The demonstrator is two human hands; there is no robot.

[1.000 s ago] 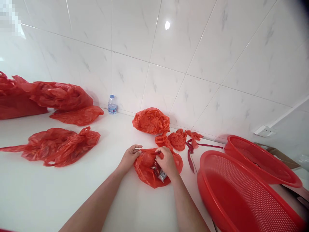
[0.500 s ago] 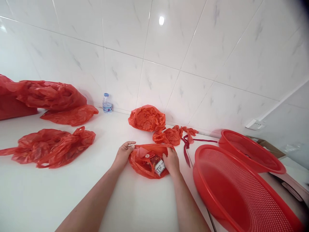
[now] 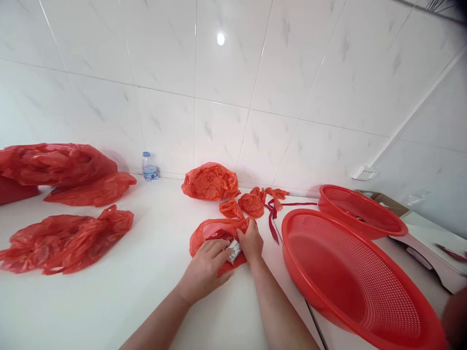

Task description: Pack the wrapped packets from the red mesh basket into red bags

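Note:
A small red plastic bag [image 3: 213,229] lies on the white counter [image 3: 120,287] right in front of me, with a small printed packet [image 3: 233,249] showing in its mouth. My left hand [image 3: 204,270] rests on the bag's near side, fingers bent down onto it and the packet. My right hand [image 3: 251,240] is closed on the bag's gathered right edge. Behind it lie several small knotted red bags [image 3: 251,204] and a dark red ribbon [image 3: 272,221].
Two big red mesh baskets [image 3: 357,282] [image 3: 361,214] sit at my right. A larger stuffed red bag [image 3: 209,182] stands by the tiled wall, near a small water bottle [image 3: 149,166]. More crumpled red bags [image 3: 65,238] [image 3: 58,167] lie at the left.
My left hand has left the bag's far left edge and come down onto its near side. My right hand has pinched the bag's right edge together. The view has swung right.

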